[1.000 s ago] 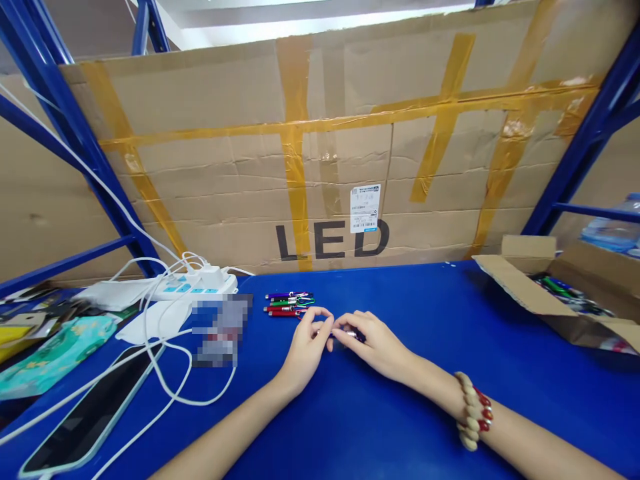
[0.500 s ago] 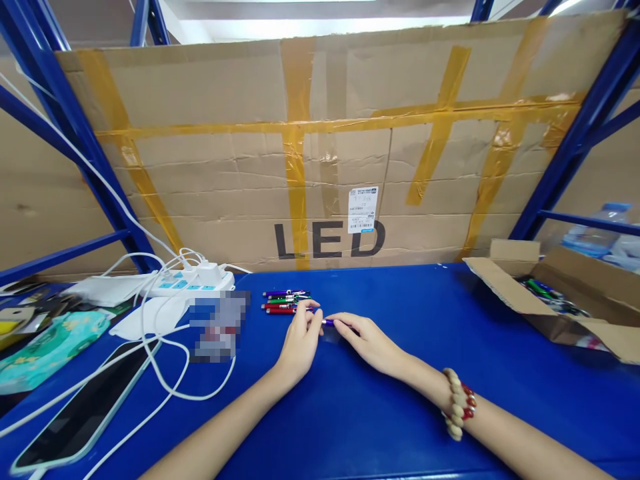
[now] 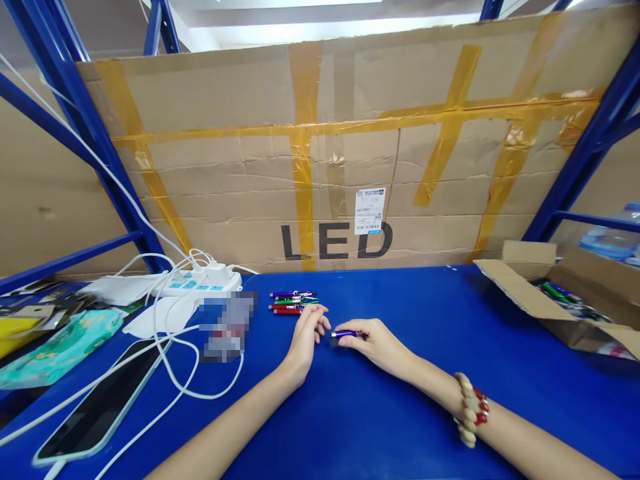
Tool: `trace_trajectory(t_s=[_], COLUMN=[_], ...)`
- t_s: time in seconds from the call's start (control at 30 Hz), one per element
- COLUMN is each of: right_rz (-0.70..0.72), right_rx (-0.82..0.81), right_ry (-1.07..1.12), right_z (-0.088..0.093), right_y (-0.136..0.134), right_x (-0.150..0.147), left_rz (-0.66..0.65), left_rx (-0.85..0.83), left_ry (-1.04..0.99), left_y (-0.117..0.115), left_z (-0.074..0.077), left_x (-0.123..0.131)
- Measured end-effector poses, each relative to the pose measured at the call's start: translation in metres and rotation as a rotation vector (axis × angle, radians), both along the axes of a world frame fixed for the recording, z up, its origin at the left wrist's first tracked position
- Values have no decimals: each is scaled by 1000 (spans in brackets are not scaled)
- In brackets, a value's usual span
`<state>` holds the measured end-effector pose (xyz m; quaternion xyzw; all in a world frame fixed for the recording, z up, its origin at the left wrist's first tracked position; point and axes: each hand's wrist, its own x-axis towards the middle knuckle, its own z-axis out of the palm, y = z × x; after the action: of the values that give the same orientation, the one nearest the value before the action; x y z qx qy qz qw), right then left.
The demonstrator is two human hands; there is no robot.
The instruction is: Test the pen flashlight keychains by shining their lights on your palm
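Between the thumb and fingers of my right hand (image 3: 373, 341) is a purple pen (image 3: 344, 333), its silver end pointing left, just above the blue tabletop. My left hand (image 3: 306, 337) is beside it, fingers loosely bent and apart, holding nothing; a small gap separates it from the purple pen. Just behind my left fingers lies a row of several pens (image 3: 286, 306) in purple, green and red, side by side with silver ends to the left. My left fingers hide part of the nearest red one.
An open cardboard box (image 3: 525, 293) with more pens sits at the right. Leftward are a white power strip (image 3: 200, 285) with tangled cables, a phone (image 3: 100, 407) and a teal patterned pouch (image 3: 65, 347). A taped cardboard sheet (image 3: 240, 187) stands behind the blue table (image 3: 350, 427).
My left hand has come off the purple pen and its fingers have opened. My right hand now holds the pen alone, with more of it showing. The view has shifted slightly left.
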<state>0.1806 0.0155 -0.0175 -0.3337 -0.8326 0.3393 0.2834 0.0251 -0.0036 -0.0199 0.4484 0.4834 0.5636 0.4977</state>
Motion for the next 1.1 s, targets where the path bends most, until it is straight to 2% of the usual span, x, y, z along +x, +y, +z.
trace_trajectory(t_s=[0.17, 0.37, 0.57, 0.73, 1.1], right_rz=[-11, 52, 8, -33, -27], right_rx=[-23, -25, 9, 68, 62], right_ry=[4, 36, -31, -114, -70], right_z=[-1, 2, 6, 5, 2], right_y=[1, 0, -4, -5, -2], right_x=[0, -1, -1, -1, 0], left_rz=[-5, 2, -30, -60, -71], left_rx=[2, -8, -17, -14, 32], left_ry=[-44, -52, -48, -50, -60], left_y=[0, -1, -3, -1, 1], left_z=[-1, 4, 8, 7, 1], left_x=[-2, -3, -3, -2, -3])
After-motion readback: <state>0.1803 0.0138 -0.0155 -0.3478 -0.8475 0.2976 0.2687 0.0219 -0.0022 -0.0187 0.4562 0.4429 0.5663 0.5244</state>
